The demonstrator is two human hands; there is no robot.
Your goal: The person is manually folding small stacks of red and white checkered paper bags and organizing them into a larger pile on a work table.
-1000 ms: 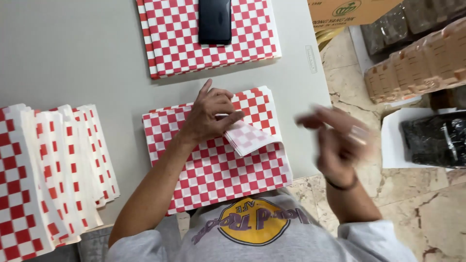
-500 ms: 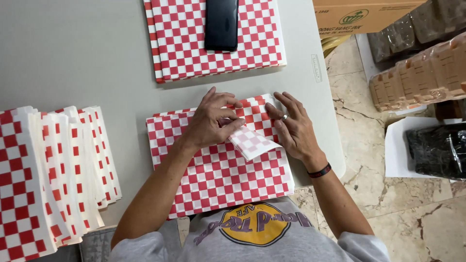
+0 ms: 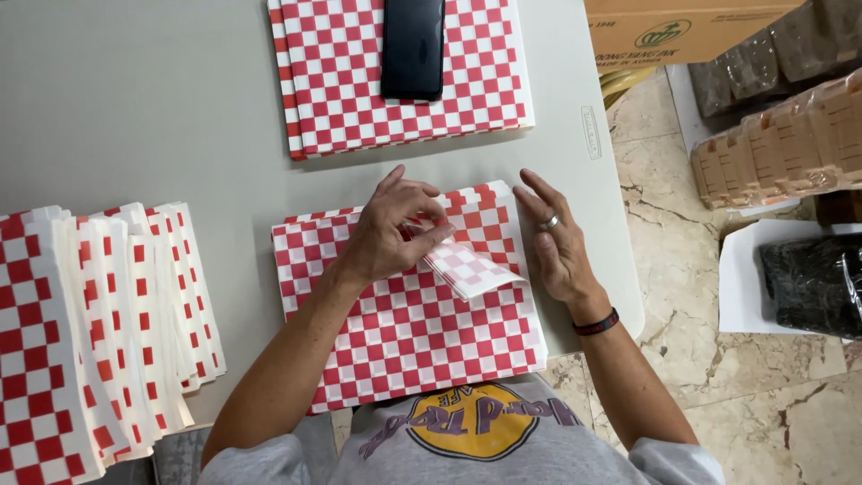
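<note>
Head view: left hand (image 3: 391,235) pinches folded paper corner (image 3: 467,267), right hand (image 3: 555,241) flat.

Table: a light grey table (image 3: 135,108) with a smooth, matte top fills most of the view; its right edge has a rounded corner near the floor.
Floor: beige marble-like tiles (image 3: 664,171) with brown veins and thin joints lie to the right of the table.
Beside the table: a brown cardboard box (image 3: 682,31) stands at the top right, and wrapped brown packs (image 3: 790,144) lie below it on the floor.
Light: soft and even, with only weak shadows on the table.
</note>
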